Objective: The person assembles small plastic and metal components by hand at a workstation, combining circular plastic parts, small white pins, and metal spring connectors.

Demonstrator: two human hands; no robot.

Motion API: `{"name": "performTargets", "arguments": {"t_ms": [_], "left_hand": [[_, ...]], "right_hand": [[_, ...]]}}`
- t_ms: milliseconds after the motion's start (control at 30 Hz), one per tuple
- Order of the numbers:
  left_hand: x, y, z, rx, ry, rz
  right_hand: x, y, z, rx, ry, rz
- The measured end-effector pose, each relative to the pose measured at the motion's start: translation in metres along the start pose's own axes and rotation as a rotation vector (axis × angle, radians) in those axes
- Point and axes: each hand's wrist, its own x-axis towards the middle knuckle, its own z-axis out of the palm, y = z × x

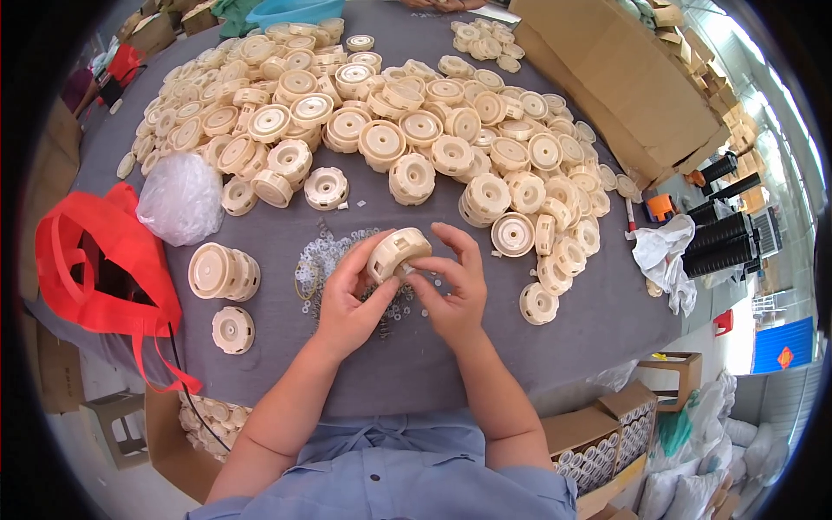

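My left hand [345, 308] grips a round cream plastic part [395, 250] with slots in its side, tilted up over the middle of the table. Against its underside, the fingertips of my right hand [458, 299] pinch a small whitish piece [404, 270], mostly hidden by the fingers. The right index finger is raised away from it. Under and around my hands lies a loose scatter of small translucent washers [322, 256] and tiny springs or screws. To the left stand a short stack of similar cream parts [217, 271] and a single one [233, 330].
A large heap of cream parts [381, 143] spreads across the far side. At left are a red fabric bag [160, 282] and a clear plastic bag [180, 199]. A cardboard box [620, 82] rests far right; an open carton [178, 455] stands below the table at left.
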Motion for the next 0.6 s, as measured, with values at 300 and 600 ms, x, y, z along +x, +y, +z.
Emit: {"name": "performTargets", "arguments": {"t_ms": [300, 600], "left_hand": [[0.0, 0.0012, -0.0019, 0.037, -0.039, -0.029], [0.0006, 0.0083, -0.0015, 0.065, -0.104, -0.056]], "right_hand": [[0.0013, 0.0009, 0.0023, 0.518, -0.009, 0.354], [0.0005, 0.0025, -0.0042, 0.59, -0.121, 0.561]]}}
